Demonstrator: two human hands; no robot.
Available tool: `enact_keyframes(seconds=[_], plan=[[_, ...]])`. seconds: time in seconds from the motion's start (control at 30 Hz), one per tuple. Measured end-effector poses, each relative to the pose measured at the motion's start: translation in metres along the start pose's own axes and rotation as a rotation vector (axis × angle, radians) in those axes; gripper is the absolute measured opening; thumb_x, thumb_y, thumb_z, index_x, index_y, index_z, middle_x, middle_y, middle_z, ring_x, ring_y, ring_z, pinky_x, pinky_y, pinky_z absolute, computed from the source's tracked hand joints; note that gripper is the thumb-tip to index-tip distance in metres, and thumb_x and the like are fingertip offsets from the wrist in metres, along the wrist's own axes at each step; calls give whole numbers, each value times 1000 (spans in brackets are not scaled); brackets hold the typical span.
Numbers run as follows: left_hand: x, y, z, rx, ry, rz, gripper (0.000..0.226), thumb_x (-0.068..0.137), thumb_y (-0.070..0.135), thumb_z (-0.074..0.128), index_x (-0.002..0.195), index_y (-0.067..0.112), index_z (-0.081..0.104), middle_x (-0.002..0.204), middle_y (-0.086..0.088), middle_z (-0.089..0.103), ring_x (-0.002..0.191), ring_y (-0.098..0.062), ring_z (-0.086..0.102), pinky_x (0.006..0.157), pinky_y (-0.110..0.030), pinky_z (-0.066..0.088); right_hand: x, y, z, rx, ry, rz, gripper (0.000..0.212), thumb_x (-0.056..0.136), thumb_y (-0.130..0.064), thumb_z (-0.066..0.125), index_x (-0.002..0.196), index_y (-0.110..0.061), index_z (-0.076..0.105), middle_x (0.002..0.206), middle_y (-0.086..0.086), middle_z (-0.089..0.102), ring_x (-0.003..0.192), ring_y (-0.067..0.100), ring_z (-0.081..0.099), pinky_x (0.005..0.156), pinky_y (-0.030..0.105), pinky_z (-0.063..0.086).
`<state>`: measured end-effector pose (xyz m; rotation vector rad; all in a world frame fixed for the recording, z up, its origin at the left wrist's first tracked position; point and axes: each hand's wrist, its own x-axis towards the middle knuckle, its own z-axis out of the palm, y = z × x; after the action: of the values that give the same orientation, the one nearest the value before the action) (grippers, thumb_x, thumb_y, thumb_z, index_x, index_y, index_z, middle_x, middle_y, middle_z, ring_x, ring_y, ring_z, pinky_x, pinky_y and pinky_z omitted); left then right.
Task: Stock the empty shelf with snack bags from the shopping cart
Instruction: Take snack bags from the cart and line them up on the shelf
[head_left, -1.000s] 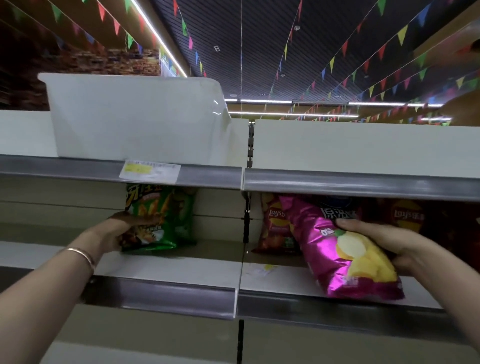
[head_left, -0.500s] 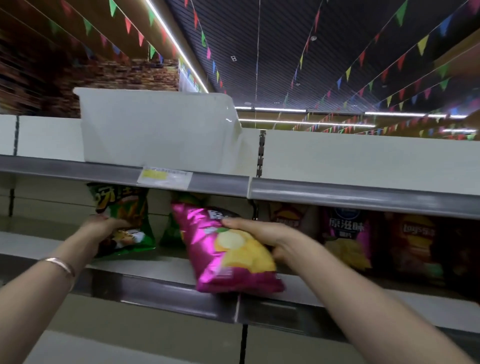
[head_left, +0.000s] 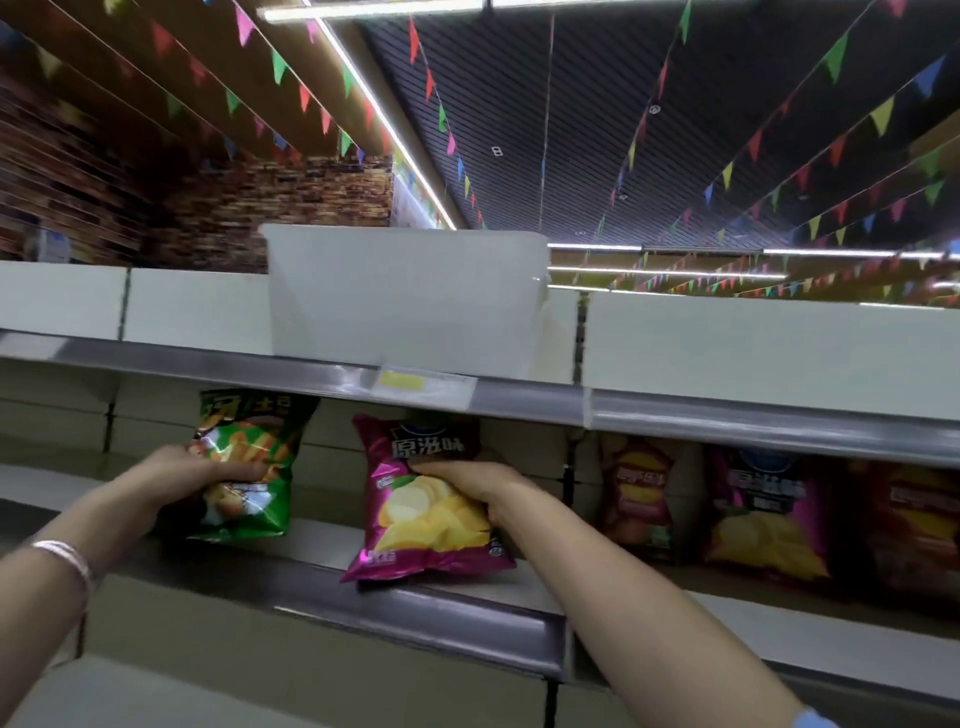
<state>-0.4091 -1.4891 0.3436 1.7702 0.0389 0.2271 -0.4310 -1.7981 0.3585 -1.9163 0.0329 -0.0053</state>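
The left hand (head_left: 200, 473) holds a green bag (head_left: 244, 467) of snacks. Its fingers curl round the middle of the bag and squash the crinkly plastic a little. The green bag stands up on the shelf (head_left: 311, 540), near the left. A thin shiny bracelet (head_left: 67, 558) sits on the left wrist.

The right hand (head_left: 475, 483) holds a pink bag (head_left: 426, 499) of chips. Its fingers are bent over the front of the bag, near the top of the yellow chip picture. The pink bag is puffy and shiny. It stands on the same shelf, just right of the green bag, with a small gap between them. Its bottom edge sits near the front lip of the shelf, a smooth gray metal strip.

Farther right on the shelf, more bags stand in a row: a red and orange bag (head_left: 639, 488), another pink bag (head_left: 769, 509), and a dark red bag (head_left: 914, 525).

The shelf above holds a big white box (head_left: 405, 301) with flat, plain sides. A small yellow tag (head_left: 405, 378) is stuck on the metal strip under it.

Little colored flags (head_left: 831, 150) shaped like triangles hang on strings from the dark striped ceiling.
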Motion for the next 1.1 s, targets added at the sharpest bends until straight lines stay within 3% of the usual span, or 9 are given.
enact_keyframes(seconds=[0.13,0.3,0.47,0.6,0.7,0.77,0.87,1.0,1.1], plan=[[6,-12,-39,-72,-111,-19,73,47,25,95,109,-1,68,96,-21,75,93,-40,72,94,-53,54,30,-19,50,-63,65,-37,60,76,-54,78,120,-13,67,127,10,66,109,24,64,103,36,49],[7,-16,-56,-102,-195,38,57,63,17,86,112,-2,66,97,-21,75,91,-39,72,84,-44,58,62,-33,99,-185,115,-62,57,101,-37,50,148,-5,40,153,13,41,139,27,42,102,26,38],[18,-15,-60,-134,-257,98,78,44,27,99,110,0,67,98,-20,75,92,-39,72,91,-52,55,91,-43,139,-99,303,-216,102,87,-50,70,158,-12,8,163,7,19,147,26,26,118,30,23],[26,-14,-49,-104,-305,173,81,36,30,98,105,-1,69,93,-18,76,79,-33,74,67,-39,61,111,-37,142,-32,348,-218,101,81,-31,80,155,-9,16,153,9,36,140,26,38,114,32,34],[28,-13,-36,-126,-331,176,77,37,24,100,105,-1,70,90,-16,76,78,-30,75,55,-29,58,116,-35,138,-107,292,-218,96,82,-32,79,154,-8,20,150,11,39,135,26,41,109,28,38],[31,-16,-32,-129,-334,182,100,13,37,100,102,3,71,90,-13,77,78,-27,75,56,-27,57,118,-36,131,-140,269,-240,84,84,-30,79,149,-6,31,144,12,45,126,24,47,97,23,39],[37,-20,-33,-135,-331,179,115,-2,46,96,102,5,70,90,-13,77,79,-28,75,56,-28,57,120,-37,122,-169,248,-286,76,85,-26,78,145,-7,37,141,11,47,129,25,46,100,23,38],[37,-21,-32,-163,-334,194,113,-1,41,97,102,4,70,91,-14,77,77,-29,75,53,-29,57,127,-38,122,-168,194,-269,74,86,-28,77,146,-7,38,144,10,48,131,26,47,100,22,38],[33,-23,-27,-170,-350,177,90,26,30,102,105,4,69,91,-13,77,79,-28,75,63,-33,58,130,-42,124,-209,201,-256,73,85,-32,77,144,-5,41,143,11,50,131,26,48,97,21,37]])
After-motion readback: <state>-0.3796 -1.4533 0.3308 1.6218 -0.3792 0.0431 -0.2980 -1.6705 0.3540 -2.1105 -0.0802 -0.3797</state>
